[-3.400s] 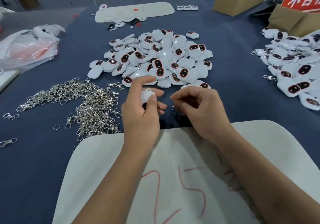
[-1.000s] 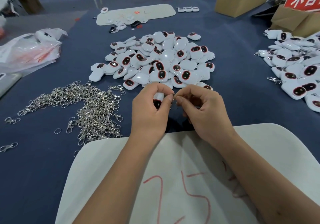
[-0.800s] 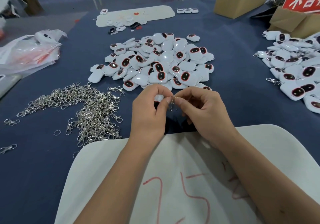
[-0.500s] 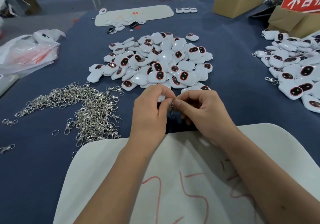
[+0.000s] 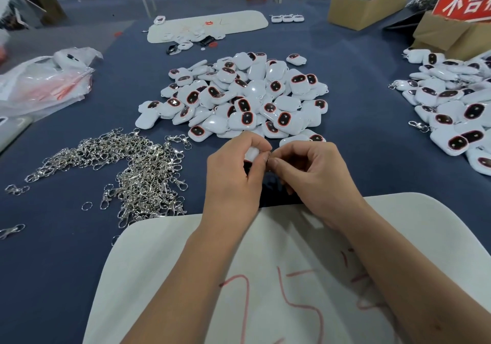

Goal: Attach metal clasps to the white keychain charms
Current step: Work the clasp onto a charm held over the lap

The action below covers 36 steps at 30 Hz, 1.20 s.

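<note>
White board [image 5: 292, 277] with red "25" scrawl nearest, forearms over it. Just past its far edge, left hand [image 5: 233, 173] grips a white charm [image 5: 252, 154]; right hand [image 5: 313, 173] pinches a small clasp [image 5: 268, 157] against it, fingertips touching. Bare blue cloth [image 5: 372, 144] right of the hands. Clasp pile [image 5: 132, 168] left, charm pile [image 5: 239, 99] beyond, cardboard boxes [image 5: 366, 6] far right.

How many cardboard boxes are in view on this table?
2. One open cardboard box of white pieces sits at the far right; a second box carrying the red sign is at the right edge, partly cropped. Others may be out of frame.
</note>
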Each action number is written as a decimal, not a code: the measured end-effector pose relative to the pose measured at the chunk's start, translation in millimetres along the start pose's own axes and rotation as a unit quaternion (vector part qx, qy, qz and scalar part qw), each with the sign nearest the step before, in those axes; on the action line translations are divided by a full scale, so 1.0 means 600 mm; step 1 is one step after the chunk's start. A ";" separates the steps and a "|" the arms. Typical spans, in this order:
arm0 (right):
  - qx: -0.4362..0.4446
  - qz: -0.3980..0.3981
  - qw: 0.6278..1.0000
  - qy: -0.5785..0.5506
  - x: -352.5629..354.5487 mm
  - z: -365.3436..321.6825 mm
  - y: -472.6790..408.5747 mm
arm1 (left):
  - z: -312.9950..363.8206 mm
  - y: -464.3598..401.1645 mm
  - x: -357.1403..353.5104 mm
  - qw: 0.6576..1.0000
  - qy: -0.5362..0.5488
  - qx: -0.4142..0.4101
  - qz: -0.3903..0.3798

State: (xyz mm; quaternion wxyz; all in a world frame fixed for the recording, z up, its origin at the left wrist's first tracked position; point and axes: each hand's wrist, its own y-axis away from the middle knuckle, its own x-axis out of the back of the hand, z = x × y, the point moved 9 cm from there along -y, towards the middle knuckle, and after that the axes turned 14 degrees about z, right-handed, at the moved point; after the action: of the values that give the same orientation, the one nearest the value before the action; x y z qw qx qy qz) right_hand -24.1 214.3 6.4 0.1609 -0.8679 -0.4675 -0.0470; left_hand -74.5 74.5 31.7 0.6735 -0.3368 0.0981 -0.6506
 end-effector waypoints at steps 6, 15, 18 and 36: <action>0.001 0.020 1.000 -0.003 0.003 0.001 -0.001 | 0.001 0.000 -0.002 1.000 0.021 0.020 -0.006; 0.012 0.021 0.999 -0.021 0.005 -0.003 -0.005 | 0.002 -0.001 0.004 0.999 0.028 0.031 0.008; 0.023 0.020 0.999 -0.011 0.003 -0.006 -0.002 | -0.005 0.001 0.004 0.999 0.022 0.045 0.010; 0.082 0.095 0.990 0.067 0.011 -0.019 0.004 | -0.004 0.001 0.000 0.997 0.040 0.067 -0.009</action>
State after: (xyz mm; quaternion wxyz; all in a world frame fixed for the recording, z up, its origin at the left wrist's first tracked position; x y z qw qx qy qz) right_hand -17.6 214.6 18.0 0.2661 -0.8873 -0.3730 -0.0513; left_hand -75.2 73.8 29.7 0.6839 -0.2659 0.0780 -0.6749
